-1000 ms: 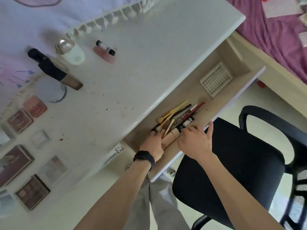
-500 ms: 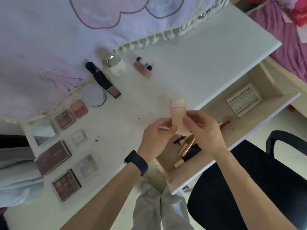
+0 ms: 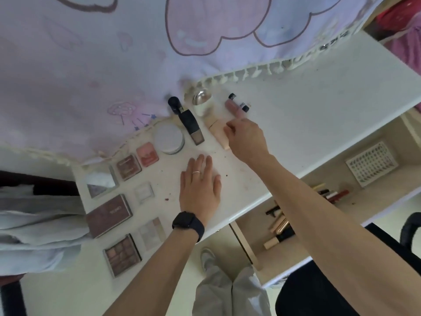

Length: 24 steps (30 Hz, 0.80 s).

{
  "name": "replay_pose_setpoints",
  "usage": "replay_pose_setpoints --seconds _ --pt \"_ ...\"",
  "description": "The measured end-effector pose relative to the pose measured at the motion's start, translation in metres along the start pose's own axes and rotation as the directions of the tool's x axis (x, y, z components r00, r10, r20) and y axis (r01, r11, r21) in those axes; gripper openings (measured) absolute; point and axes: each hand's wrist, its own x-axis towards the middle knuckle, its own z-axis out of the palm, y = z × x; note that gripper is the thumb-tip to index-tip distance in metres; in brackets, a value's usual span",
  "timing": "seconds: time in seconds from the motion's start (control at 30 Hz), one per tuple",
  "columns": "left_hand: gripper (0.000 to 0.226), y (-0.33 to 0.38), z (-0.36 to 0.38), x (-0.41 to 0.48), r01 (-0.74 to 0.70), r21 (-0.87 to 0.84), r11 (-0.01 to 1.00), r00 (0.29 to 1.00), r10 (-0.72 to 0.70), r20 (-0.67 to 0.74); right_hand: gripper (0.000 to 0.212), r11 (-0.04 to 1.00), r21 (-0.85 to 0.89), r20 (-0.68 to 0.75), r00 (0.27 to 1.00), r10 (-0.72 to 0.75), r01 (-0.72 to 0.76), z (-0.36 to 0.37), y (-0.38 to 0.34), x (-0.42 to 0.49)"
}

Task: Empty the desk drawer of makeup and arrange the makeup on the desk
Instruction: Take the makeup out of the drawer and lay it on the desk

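Beige tube point(image 3: 216, 131) lies flat on the desk point(image 3: 307, 106), between the dark bottle point(image 3: 190, 124) and the pink lip gloss point(image 3: 235, 108). Right hand point(image 3: 246, 140): fingers curled, pinching the tube's side. Left hand point(image 3: 200, 183): fingers straight, palm down flat on the desk, near the round jar point(image 3: 169, 138). The open drawer point(image 3: 378, 199) holds pencils point(image 3: 335, 193). Palettes point(image 3: 109, 215) lie in rows at the desk's left end.
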Motion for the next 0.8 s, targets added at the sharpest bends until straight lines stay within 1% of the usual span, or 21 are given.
replay_pose_setpoints --seconds 0.07,0.17,0.23,0.33,0.4,0.47,0.53,0.6,0.63,0.7,0.77,0.8 --pt "0.058 -0.001 0.002 -0.002 -0.005 -0.014 1.0 1.0 0.005 -0.016 0.036 0.999 -0.045 -0.036 0.999 -0.026 0.025 0.002 0.003 -0.002" --pt "0.058 -0.002 0.006 -0.006 -0.011 -0.025 1.0 1.0 0.011 -0.027 0.032 0.985 -0.172 -0.106 0.994 -0.023 0.004 0.007 0.004 -0.008" --pt "0.059 -0.001 0.007 -0.008 0.002 -0.033 0.999 0.999 -0.003 -0.038 0.03 0.983 -0.18 -0.156 0.988 -0.013 -0.016 0.009 0.001 -0.011" --pt "0.062 -0.001 0.01 -0.008 0.023 -0.043 0.999 0.999 -0.024 -0.046 0.026 0.991 -0.127 -0.17 0.985 0.019 -0.04 0.009 -0.002 -0.016" --pt "0.062 -0.003 0.012 -0.008 0.024 -0.042 0.999 0.998 -0.027 -0.055 0.029 0.992 -0.093 -0.177 0.982 0.063 -0.081 0.005 0.0 -0.028" --pt "0.061 -0.004 0.014 -0.009 0.022 -0.024 0.999 0.997 -0.023 -0.067 0.029 0.996 -0.003 -0.265 0.96 0.087 -0.091 -0.001 0.007 -0.055" --pt "0.059 -0.005 0.016 -0.009 0.02 -0.011 1.0 0.996 -0.021 -0.089 0.025 0.993 0.099 -0.37 0.924 0.101 -0.069 -0.009 0.022 -0.095" --pt "0.057 -0.004 0.017 -0.009 0.016 -0.014 1.0 0.994 -0.018 -0.104 0.021 0.984 0.148 -0.411 0.899 0.153 -0.099 -0.016 0.047 -0.142" --pt "0.057 -0.004 0.017 -0.01 0.012 -0.016 1.0 0.994 -0.014 -0.111 0.02 0.977 0.151 -0.396 0.896 0.2 -0.151 -0.019 0.062 -0.165" --pt "0.055 -0.002 0.016 -0.01 -0.001 -0.033 0.999 0.992 -0.003 -0.126 0.021 0.956 0.092 -0.315 0.902 0.294 -0.279 -0.022 0.093 -0.208" --pt "0.053 0.002 0.013 -0.012 0.005 -0.076 0.997 0.99 -0.016 -0.141 0.026 0.917 -0.042 -0.192 0.904 0.381 -0.396 -0.025 0.122 -0.238" --pt "0.051 0.005 0.011 -0.013 0.005 -0.104 0.995 0.987 -0.022 -0.156 0.03 0.887 -0.144 -0.121 0.897 0.425 -0.44 -0.028 0.135 -0.246"
